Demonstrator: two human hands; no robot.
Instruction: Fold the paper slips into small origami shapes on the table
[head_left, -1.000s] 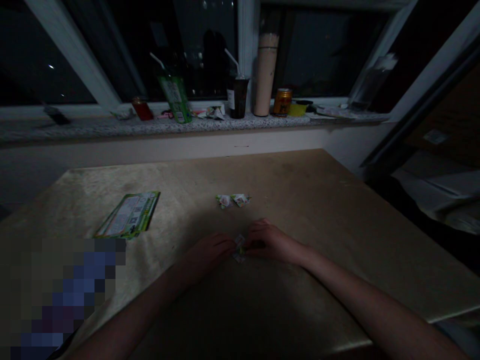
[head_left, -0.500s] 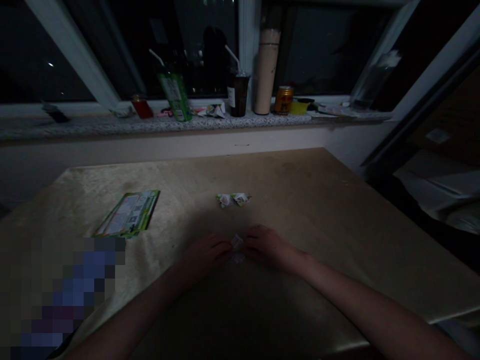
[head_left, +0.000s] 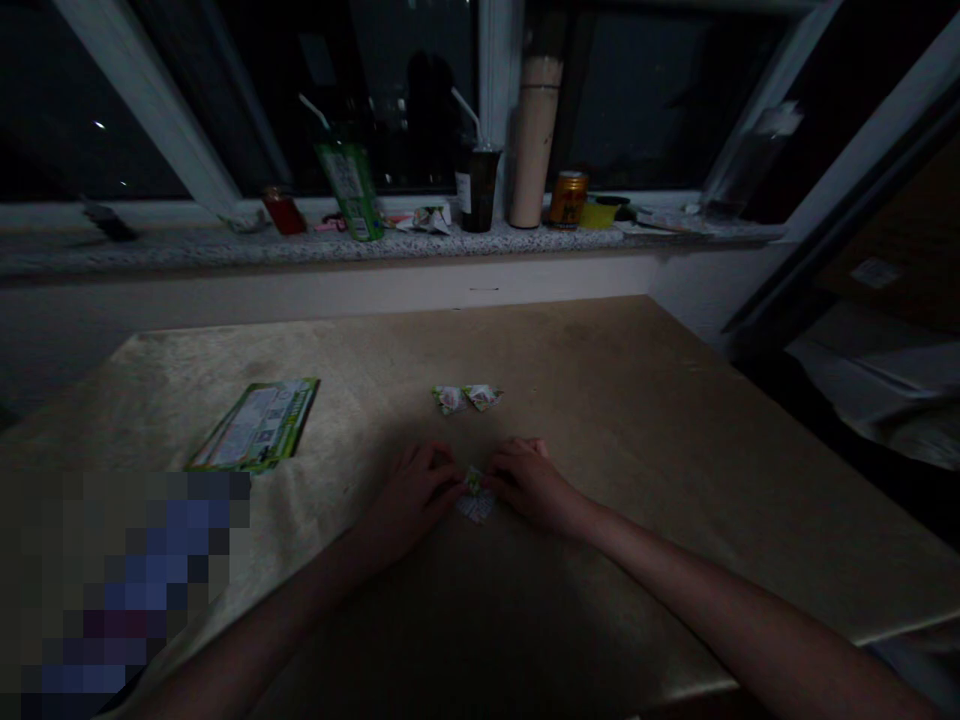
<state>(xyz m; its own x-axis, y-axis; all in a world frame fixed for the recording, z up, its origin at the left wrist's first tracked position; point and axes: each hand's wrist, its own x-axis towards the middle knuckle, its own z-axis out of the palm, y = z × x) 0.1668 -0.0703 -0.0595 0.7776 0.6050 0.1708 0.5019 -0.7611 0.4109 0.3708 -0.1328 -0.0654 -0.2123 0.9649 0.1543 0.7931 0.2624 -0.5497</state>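
Observation:
A small folded piece of printed paper (head_left: 475, 499) lies on the tan table (head_left: 645, 420) between my two hands. My left hand (head_left: 409, 495) pinches its left edge with curled fingers. My right hand (head_left: 529, 480) pinches its right edge, fingers closed. Two finished little folded paper shapes (head_left: 465, 398) sit side by side just beyond my hands. The room is dim.
A stack of green printed leaflets (head_left: 259, 425) lies at the table's left. The windowsill (head_left: 187, 250) behind holds a green carton with a straw (head_left: 349, 185), a dark cup with a straw (head_left: 476, 185), a tall beige tube (head_left: 531, 140), a can (head_left: 568, 198) and a red jar (head_left: 283, 212).
Both hands have shifted slightly forward and down onto the table with the folded paper. The paper now lies flatter and shows more below my fingers.

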